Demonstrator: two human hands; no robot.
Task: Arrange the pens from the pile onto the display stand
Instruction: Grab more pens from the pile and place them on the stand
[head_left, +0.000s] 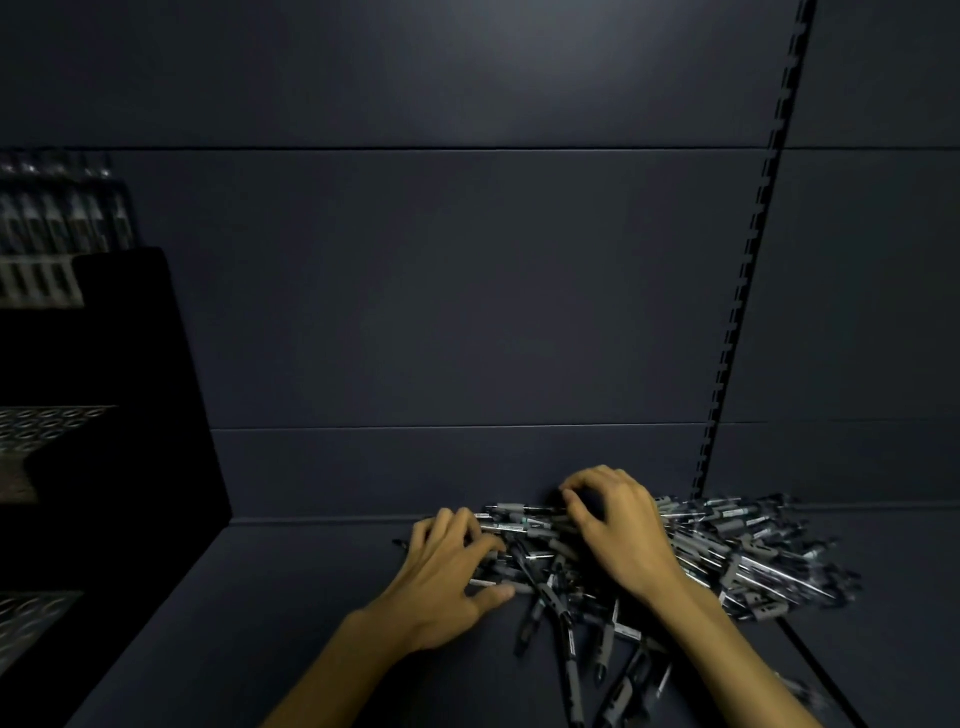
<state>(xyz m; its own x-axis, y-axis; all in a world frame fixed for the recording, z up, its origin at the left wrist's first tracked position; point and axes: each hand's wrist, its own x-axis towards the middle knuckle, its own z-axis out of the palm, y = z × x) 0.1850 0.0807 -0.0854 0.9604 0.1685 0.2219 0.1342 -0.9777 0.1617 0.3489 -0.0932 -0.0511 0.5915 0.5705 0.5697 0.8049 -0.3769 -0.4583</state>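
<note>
Both hands are in the pile (675, 551): my left hand (447, 566) lies spread, right hand (618, 525) clawed, grip unclear. Light, slick, rigid pens; pinch mid-barrel.

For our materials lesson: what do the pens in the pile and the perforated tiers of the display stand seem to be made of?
Pens in the pile: probably plastic, glossy dark and clear barrels with matte grey grip sections; glints suggest a smooth finish.
Perforated tiers of the display stand: likely sheet metal, dull silvery grey with regular punched holes; blur leaves this open.
</note>
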